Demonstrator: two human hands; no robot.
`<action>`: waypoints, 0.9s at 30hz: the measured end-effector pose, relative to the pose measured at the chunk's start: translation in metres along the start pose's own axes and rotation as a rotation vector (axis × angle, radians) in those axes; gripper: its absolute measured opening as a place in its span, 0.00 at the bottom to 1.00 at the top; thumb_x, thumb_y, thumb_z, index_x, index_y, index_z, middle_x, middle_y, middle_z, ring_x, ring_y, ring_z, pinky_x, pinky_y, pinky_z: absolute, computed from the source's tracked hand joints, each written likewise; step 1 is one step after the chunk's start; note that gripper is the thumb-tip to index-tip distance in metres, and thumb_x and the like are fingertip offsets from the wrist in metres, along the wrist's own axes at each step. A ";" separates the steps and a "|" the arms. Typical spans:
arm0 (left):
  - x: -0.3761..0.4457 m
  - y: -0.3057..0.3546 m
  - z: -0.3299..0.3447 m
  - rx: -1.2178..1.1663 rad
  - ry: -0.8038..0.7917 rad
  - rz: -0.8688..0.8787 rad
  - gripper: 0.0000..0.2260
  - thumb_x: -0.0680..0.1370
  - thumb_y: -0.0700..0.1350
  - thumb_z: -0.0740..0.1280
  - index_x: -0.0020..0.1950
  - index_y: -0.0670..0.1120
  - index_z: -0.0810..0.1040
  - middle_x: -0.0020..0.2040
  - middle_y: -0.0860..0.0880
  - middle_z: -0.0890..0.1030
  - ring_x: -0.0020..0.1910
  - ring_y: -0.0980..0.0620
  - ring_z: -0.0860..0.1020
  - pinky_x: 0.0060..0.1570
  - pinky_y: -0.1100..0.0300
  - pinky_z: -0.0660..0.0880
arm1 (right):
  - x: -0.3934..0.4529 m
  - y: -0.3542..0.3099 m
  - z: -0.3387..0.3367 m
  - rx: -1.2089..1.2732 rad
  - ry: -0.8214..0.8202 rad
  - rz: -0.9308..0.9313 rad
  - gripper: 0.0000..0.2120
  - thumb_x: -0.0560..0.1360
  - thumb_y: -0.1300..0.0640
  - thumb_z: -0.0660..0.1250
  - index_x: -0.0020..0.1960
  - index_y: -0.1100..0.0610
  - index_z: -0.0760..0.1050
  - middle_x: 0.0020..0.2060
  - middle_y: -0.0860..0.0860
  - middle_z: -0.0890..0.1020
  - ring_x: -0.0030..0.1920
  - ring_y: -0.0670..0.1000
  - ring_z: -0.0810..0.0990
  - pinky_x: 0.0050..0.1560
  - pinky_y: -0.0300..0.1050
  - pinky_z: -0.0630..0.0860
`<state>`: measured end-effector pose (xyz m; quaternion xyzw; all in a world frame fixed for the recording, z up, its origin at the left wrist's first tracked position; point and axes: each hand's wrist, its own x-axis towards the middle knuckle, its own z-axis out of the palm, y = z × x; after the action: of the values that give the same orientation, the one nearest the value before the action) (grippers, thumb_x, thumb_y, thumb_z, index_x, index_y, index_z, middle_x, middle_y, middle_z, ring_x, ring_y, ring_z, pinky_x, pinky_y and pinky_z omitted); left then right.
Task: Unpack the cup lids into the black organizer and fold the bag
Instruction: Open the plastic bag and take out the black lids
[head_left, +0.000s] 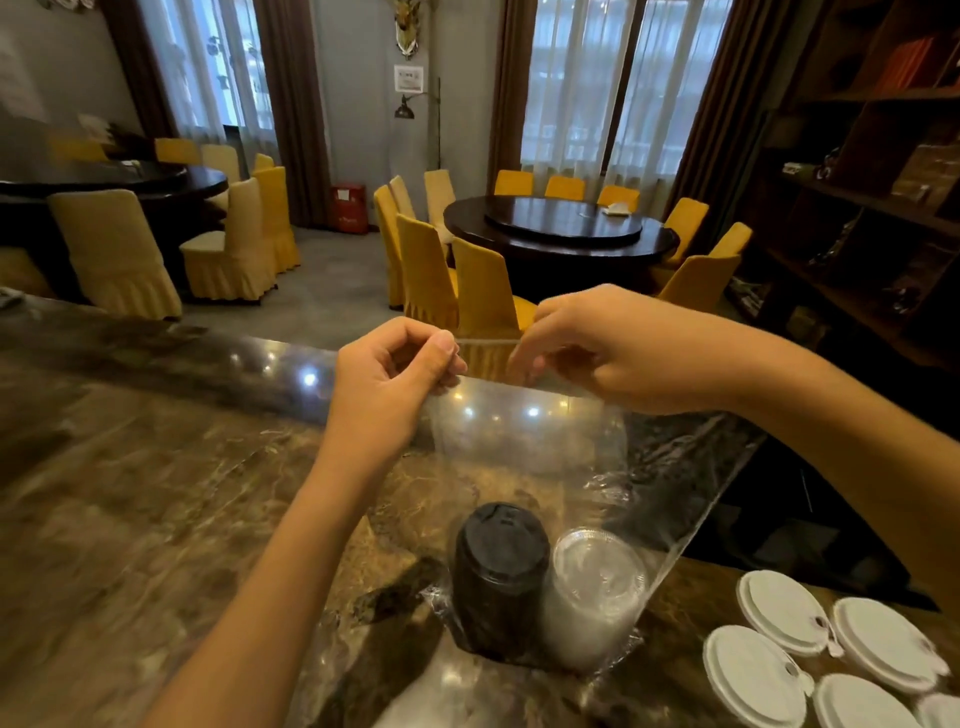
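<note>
Both arms raised over the marble counter (156, 493). Left hand (395, 374) and right hand (597, 348) pinching shut on the top edge of the clear bag (530, 441), stretched between them. Inside, standing on the counter: one stack of black lids (498, 577), one stack of clear lids (595, 597), touching. Five white lids (831, 654) lying at right.

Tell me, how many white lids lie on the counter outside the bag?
5 white lids, all at the counter's lower right: two behind, two in front, and one cut off by the frame's corner. More may lie out of view.
</note>
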<state>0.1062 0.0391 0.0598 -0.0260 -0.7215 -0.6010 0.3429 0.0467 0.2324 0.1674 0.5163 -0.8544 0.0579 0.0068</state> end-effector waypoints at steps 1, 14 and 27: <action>0.000 0.000 0.000 0.005 -0.003 0.001 0.06 0.81 0.41 0.67 0.47 0.40 0.82 0.40 0.46 0.84 0.39 0.54 0.82 0.43 0.63 0.80 | 0.004 -0.003 0.006 -0.026 -0.025 -0.022 0.13 0.79 0.59 0.65 0.62 0.52 0.79 0.53 0.45 0.80 0.51 0.42 0.78 0.50 0.37 0.77; 0.003 -0.005 -0.001 -0.055 0.018 0.019 0.07 0.81 0.39 0.67 0.45 0.39 0.81 0.38 0.46 0.84 0.39 0.55 0.82 0.41 0.63 0.79 | 0.018 -0.008 0.036 -0.317 -0.155 0.033 0.18 0.73 0.41 0.70 0.53 0.48 0.66 0.47 0.44 0.72 0.42 0.44 0.71 0.39 0.39 0.68; 0.008 -0.012 -0.006 -0.113 -0.019 0.018 0.07 0.81 0.39 0.67 0.48 0.36 0.81 0.39 0.44 0.84 0.38 0.54 0.82 0.41 0.63 0.79 | 0.014 0.004 0.013 -0.082 -0.246 0.138 0.08 0.73 0.49 0.73 0.36 0.47 0.79 0.35 0.45 0.80 0.38 0.44 0.79 0.35 0.38 0.73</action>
<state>0.0973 0.0272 0.0537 -0.0578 -0.6893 -0.6375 0.3394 0.0374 0.2210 0.1547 0.4586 -0.8840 -0.0406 -0.0809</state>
